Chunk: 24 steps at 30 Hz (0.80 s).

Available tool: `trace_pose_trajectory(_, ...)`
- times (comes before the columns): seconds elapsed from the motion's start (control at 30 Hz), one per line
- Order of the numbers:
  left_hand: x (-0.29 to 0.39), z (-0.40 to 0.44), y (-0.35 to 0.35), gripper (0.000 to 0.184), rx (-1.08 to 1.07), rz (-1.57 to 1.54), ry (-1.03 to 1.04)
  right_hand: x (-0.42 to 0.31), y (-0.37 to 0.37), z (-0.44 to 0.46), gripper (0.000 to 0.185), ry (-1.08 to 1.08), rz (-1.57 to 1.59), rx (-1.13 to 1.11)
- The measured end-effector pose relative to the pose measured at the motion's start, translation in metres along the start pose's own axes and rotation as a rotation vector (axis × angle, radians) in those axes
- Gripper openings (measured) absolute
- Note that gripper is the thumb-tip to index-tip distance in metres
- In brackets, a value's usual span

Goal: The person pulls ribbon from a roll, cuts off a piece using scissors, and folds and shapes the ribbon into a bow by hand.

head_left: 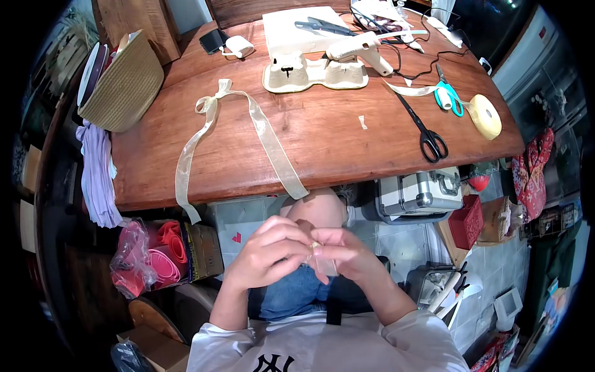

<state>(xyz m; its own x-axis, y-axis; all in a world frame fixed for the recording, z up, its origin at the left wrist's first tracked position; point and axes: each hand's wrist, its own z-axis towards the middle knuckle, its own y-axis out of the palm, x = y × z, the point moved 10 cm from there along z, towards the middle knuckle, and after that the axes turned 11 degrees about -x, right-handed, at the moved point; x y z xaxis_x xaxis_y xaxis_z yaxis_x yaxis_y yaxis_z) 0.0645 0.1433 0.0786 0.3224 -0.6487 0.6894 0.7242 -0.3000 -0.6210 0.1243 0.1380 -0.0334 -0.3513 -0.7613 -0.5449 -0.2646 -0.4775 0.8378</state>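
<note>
1. Ribbon piece, pale and see-through, is between the two hands, in front of the person's lap and below the near edge of the table.

2. By its look, I judge it to be very light and soft, with little stiffness; it probably folds easily. The weave seems smooth, so it may slip from a loose pinch, and the cut ends could fray.

3. For taking hold, the gathered upper part looks best, between thumb and forefinger; the loose lower part would likely give no firm support.

4. Right hand is nearly closed: thumb and forefinger pinch this upper part, and the wider part hangs under them.

5. Left hand has its fingers curled inward, and the fingertips meet the right ones at the piece. Whether they also grip it I cannot tell, because the fingers cover the contact.

6. On the table lies a tied ribbon with two long tails, both passing the near edge. To the right are black scissors, teal scissors and a ribbon roll, all apart from the hands.
</note>
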Motion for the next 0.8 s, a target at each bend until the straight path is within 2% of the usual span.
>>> trace_pose_trajectory(0.07, -0.007, -0.003, -0.007, 0.01, 0.104, -0.107, -0.037, -0.02, 0.014, -0.003, 0.044, -0.062, -0.245, 0.051)
trace_pose_trajectory(0.17, -0.02, -0.015, -0.012, 0.005, 0.203, -0.209, -0.13, -0.04, 0.014, -0.015, 0.055, -0.014, -0.427, 0.101)
trace_pose_trajectory(0.23, -0.021, -0.02, -0.009, 0.004, 0.225, -0.236, -0.112, -0.047, 0.007, -0.021, 0.05, -0.065, -0.402, 0.154)
trace_pose_trajectory(0.3, -0.041, -0.037, -0.011, 0.006, 0.435, -0.412, -0.291, -0.078, -0.015, -0.041, 0.044, -0.375, -0.52, 0.441)
trace_pose_trajectory(0.33, -0.043, -0.041, -0.011, 0.006, 0.48, -0.414, -0.317, -0.093, -0.003, -0.056, 0.033, -0.614, -0.61, 0.622)
trace_pose_trajectory(0.37, -0.042, -0.041, -0.009, 0.006, 0.48, -0.414, -0.318, -0.09, -0.003, -0.058, 0.033, -0.614, -0.609, 0.622)
trace_pose_trajectory(0.43, -0.049, -0.052, -0.011, 0.006, 0.668, -0.492, -0.395, -0.107, 0.051, -0.074, 0.024, -0.815, -1.503, 0.743)
trace_pose_trajectory(0.5, -0.048, -0.052, -0.01, 0.006, 0.714, -0.51, -0.402, -0.1, 0.063, -0.065, 0.019, -0.784, -1.442, 0.674)
trace_pose_trajectory(0.57, -0.046, -0.053, -0.009, 0.006, 0.757, -0.528, -0.407, -0.086, 0.067, -0.041, 0.024, -0.608, -1.44, 0.548)
trace_pose_trajectory(0.63, -0.04, -0.05, -0.009, 0.005, 0.763, -0.486, -0.374, -0.083, 0.062, -0.04, 0.023, -0.67, -1.348, 0.589)
trace_pose_trajectory(0.8, -0.036, -0.047, -0.014, 0.007, 0.772, -0.581, -0.35, -0.082, 0.05, -0.04, 0.012, -0.75, -1.251, 0.522)
